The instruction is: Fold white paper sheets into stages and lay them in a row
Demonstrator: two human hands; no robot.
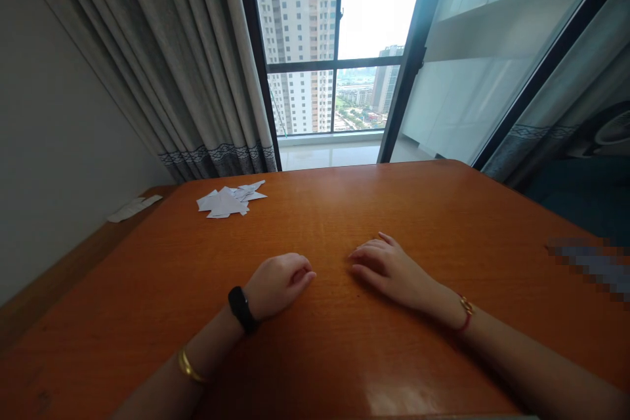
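Note:
My left hand (pixel 279 282) rests on the brown wooden table (pixel 418 367), its fingers curled under and the thumb along them. Nothing shows in the gap between thumb and fingers. A black wristband (pixel 241 308) and a gold bangle (pixel 188 365) circle that wrist and forearm. To the right, my right hand (pixel 381 264) lies palm down on the tabletop with its fingers apart, holding nothing. A red cord bracelet (pixel 465 313) with a gold piece is on its wrist. Beyond my left hand, a loose heap of white paper scraps (pixel 229 200) lies near the table's far left corner.
A pale flat strip (pixel 134 208) lies on the ledge left of the table. Grey curtains (pixel 207 65) hang behind the far left edge, beside an open glass door (pixel 482 59). A pixelated patch (pixel 590 262) covers something at the right edge. A dark fan-like object (pixel 613 128) stands beyond.

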